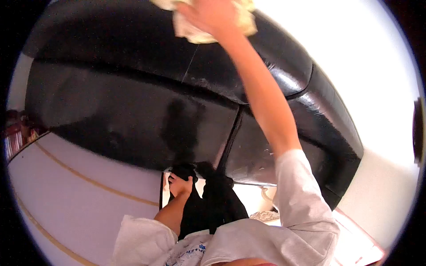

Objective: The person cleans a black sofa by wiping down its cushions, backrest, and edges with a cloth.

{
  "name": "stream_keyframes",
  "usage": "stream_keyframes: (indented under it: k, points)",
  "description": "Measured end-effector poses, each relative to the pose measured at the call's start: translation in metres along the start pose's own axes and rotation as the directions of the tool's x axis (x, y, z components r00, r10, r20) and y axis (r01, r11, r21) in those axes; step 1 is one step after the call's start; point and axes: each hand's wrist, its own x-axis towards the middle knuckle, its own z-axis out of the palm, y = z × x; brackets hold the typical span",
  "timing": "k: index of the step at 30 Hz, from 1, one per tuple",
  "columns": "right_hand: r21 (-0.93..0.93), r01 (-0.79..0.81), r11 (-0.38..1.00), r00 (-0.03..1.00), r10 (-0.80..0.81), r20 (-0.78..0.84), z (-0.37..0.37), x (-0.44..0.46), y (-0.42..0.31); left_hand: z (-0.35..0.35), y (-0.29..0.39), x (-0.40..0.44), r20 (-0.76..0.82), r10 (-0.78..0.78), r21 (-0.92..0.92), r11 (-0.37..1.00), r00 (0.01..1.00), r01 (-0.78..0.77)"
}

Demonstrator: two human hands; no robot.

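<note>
My right hand (208,17) is stretched far up to the top of the view, where it presses a pale yellow cloth (195,33) against the backrest of a black leather sofa (120,40). The cloth is crumpled around the fingers, and the upper edge of the view cuts off part of it. The hand is slightly blurred. Lower down, my left hand (179,184) rests on the knee of my black trousers (224,199), fingers apart and holding nothing. Both knees are close to the front of the sofa seat (191,128).
A white wall (346,44) rises behind the sofa. The sofa's armrest (330,115) is at the right. On the left lies a pale purple floor covering (88,186) with beige bands, and books (15,139) stand at the far left edge.
</note>
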Motion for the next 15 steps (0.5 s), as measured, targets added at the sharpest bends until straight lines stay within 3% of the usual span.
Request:
stream_keyframes:
  k: [1,2,4,7,9,13,15]
  points:
    - [0.059,0.091,0.994,0.995,-0.088,-0.055,0.018,0.031,-0.015,-0.004,0.001,-0.001,0.029,-0.023,-0.028,0.999,0.999,0.024]
    - [0.104,0.085,0.991,0.996,-0.082,-0.032,0.031,0.059,-0.030,0.015,-0.002,0.002,-0.043,-0.035,0.012,0.999,0.998,0.036]
    - [0.121,0.071,0.990,0.995,-0.079,0.057,0.041,0.102,-0.058,-0.002,0.007,0.004,0.039,-0.081,-0.027,0.996,0.996,0.082]
    - [0.167,0.064,0.984,0.990,-0.084,0.113,0.069,0.141,-0.070,0.005,0.014,0.006,0.024,-0.126,0.045,0.991,0.992,0.125]
    - [0.159,0.100,0.982,0.982,-0.072,-0.175,0.096,0.143,-0.072,0.002,0.013,-0.002,0.061,-0.136,0.060,0.989,0.989,0.132]
    - [0.062,0.105,0.993,0.982,-0.093,-0.163,0.093,0.138,-0.060,0.001,0.020,-0.004,-0.008,-0.107,0.112,0.988,0.994,0.108]
    - [0.057,0.247,0.967,0.957,-0.253,0.143,0.042,0.091,-0.035,0.014,0.013,-0.004,-0.070,-0.080,0.091,0.992,0.994,0.086]
